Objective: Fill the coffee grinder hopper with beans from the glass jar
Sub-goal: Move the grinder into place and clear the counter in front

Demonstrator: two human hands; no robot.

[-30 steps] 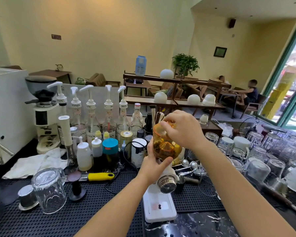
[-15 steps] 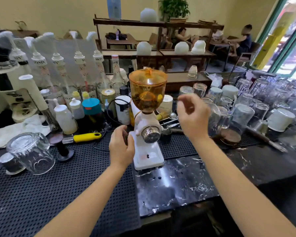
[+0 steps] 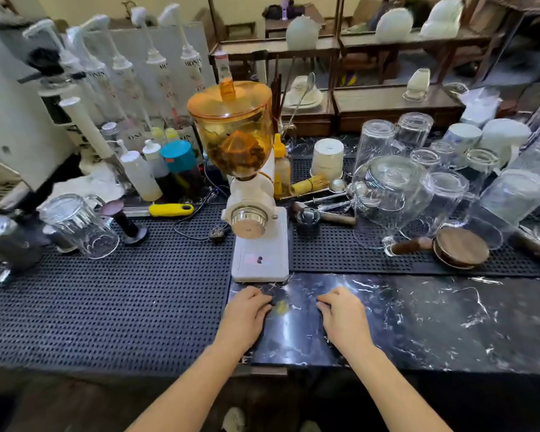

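Note:
The white coffee grinder (image 3: 259, 241) stands at the middle of the counter. Its orange see-through hopper (image 3: 234, 132) has its lid on and dark beans in its lower part. An empty glass jar (image 3: 390, 194) lies tilted to the right of the grinder, with a round wooden lid (image 3: 462, 247) flat on the mat beside it. My left hand (image 3: 247, 316) and my right hand (image 3: 343, 316) rest palm down on the black marble counter (image 3: 434, 319), just in front of the grinder's base. Both hands hold nothing.
Pump syrup bottles (image 3: 156, 73) and squeeze bottles (image 3: 141, 176) crowd the back left. A second glass jar (image 3: 78, 226) and a tamper (image 3: 125, 219) lie on the black rubber mat (image 3: 106, 307) at left. Several upturned glasses (image 3: 443, 188) and cups fill the right side.
Both hands have let go of the hopper and come down to rest on the marble in front of the grinder. The view has tilted downward.

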